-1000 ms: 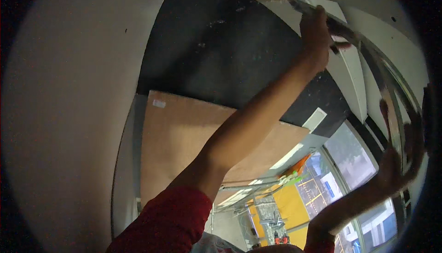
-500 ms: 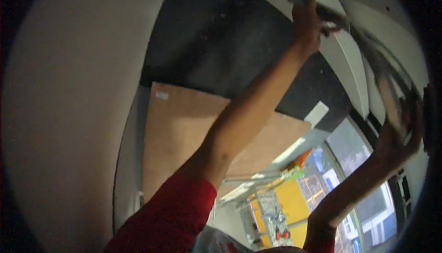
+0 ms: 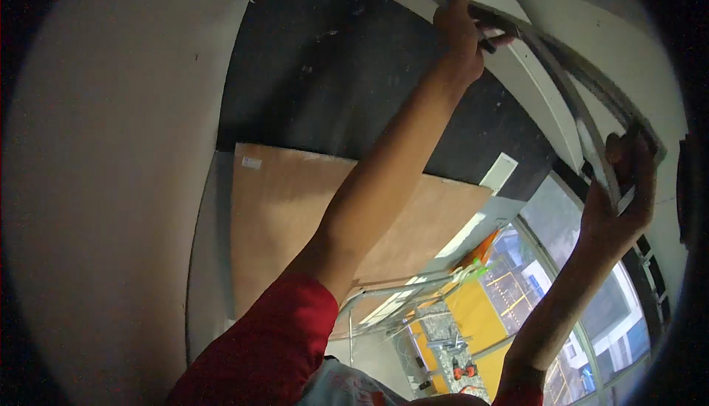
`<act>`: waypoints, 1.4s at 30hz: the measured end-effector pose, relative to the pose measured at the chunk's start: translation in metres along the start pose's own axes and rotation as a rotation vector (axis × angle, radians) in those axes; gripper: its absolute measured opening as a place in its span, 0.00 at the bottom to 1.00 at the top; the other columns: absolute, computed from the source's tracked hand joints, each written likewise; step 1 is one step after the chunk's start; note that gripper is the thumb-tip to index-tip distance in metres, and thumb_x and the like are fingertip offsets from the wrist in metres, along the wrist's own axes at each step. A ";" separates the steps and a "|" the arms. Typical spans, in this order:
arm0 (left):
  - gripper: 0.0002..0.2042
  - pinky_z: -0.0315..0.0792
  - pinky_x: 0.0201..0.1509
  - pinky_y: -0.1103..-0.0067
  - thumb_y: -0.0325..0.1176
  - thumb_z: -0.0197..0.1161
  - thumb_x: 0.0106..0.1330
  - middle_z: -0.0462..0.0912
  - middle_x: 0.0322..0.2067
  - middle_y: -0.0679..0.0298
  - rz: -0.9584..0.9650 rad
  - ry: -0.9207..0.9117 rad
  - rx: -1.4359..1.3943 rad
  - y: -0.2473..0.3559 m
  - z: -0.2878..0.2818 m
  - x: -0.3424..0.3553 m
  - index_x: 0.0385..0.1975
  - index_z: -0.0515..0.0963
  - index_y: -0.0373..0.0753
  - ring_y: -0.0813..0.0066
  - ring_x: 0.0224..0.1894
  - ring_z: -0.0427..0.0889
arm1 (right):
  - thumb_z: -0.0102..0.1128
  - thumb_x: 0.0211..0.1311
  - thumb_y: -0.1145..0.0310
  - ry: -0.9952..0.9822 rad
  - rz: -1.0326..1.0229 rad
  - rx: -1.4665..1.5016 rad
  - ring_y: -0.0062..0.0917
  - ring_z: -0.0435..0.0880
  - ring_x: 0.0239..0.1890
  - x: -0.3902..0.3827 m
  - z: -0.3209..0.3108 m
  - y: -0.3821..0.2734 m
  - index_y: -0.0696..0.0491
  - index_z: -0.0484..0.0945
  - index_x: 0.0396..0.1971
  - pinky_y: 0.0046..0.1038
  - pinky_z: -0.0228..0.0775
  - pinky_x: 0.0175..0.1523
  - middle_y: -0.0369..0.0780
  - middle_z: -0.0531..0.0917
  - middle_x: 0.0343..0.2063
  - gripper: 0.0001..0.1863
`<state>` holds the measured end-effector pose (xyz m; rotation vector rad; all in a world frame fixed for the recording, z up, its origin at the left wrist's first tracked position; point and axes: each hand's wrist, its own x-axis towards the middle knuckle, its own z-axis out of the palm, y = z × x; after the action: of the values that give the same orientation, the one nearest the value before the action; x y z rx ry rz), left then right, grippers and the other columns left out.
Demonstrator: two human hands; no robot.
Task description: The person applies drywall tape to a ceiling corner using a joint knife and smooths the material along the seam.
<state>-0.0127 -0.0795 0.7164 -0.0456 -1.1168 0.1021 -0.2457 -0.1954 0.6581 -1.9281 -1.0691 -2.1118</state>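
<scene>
My left hand (image 3: 461, 37) reaches up high and grips the upper end of a long grey metal strip (image 3: 555, 70) that runs along the pale surface overhead. A small dark piece (image 3: 487, 44) shows by its fingers; I cannot tell what it is. Lower on the right, my right hand (image 3: 620, 188) has its fingers wrapped round the same strips, near their other end. The strips look like narrow channels, lying side by side and splitting apart toward the right hand. A white panel edge (image 3: 532, 81) lies just behind them.
A pale surface (image 3: 111, 184) fills the left. Beyond my arms are a black panel (image 3: 325, 59), a plywood board (image 3: 273, 221) and windows (image 3: 554, 221). Down below are metal bars (image 3: 399, 288), yellow panels (image 3: 476, 310) and a speckled board with an orange-and-black tool (image 3: 463, 371) on it.
Both hands and the metal strips have shifted left in the view. My right hand has also risen, its forearm now steeper, and my left hand sits somewhat higher.
</scene>
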 end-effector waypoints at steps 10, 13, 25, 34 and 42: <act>0.25 0.77 0.22 0.76 0.54 0.45 0.64 0.68 0.37 0.58 -0.323 0.271 0.437 0.007 -0.038 -0.047 0.45 0.62 0.36 0.73 0.28 0.74 | 0.45 0.58 0.68 0.305 0.903 0.957 0.21 0.76 0.23 -0.068 -0.021 -0.049 0.59 0.59 0.56 0.57 0.69 0.44 0.36 0.73 0.24 0.26; 0.24 0.72 0.21 0.78 0.52 0.56 0.59 0.70 0.31 0.64 0.152 0.555 0.614 0.031 -0.071 -0.026 0.45 0.64 0.40 0.76 0.23 0.72 | 0.47 0.55 0.69 0.326 0.898 0.811 0.15 0.65 0.15 -0.092 -0.035 -0.059 0.62 0.59 0.56 0.53 0.74 0.39 0.33 0.61 0.17 0.27; 0.16 0.71 0.29 0.74 0.31 0.65 0.51 0.75 0.34 0.64 0.213 0.549 0.473 0.021 -0.094 0.047 0.39 0.69 0.38 0.73 0.32 0.75 | 0.43 0.61 0.62 0.244 0.764 0.555 0.21 0.69 0.20 -0.107 -0.063 -0.067 0.65 0.59 0.54 0.45 0.75 0.43 0.33 0.63 0.19 0.26; 0.09 0.72 0.29 0.75 0.26 0.63 0.47 0.78 0.24 0.62 0.398 0.617 0.605 0.014 -0.104 0.061 0.29 0.74 0.34 0.73 0.24 0.76 | 0.40 0.63 0.63 0.294 0.684 0.356 0.22 0.73 0.23 -0.096 -0.043 -0.055 0.65 0.64 0.50 0.50 0.74 0.44 0.35 0.65 0.20 0.22; 0.12 0.70 0.29 0.73 0.27 0.63 0.46 0.79 0.24 0.61 0.480 0.701 0.832 0.019 -0.112 0.065 0.31 0.73 0.36 0.70 0.22 0.76 | 0.57 0.54 0.69 0.303 0.815 0.809 0.29 0.76 0.29 -0.087 -0.026 -0.048 0.65 0.64 0.46 0.51 0.71 0.47 0.36 0.65 0.22 0.22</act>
<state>0.1153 -0.0524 0.7233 0.3719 -0.2828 0.9024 -0.2737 -0.2065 0.5600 -1.2600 -0.7086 -1.1913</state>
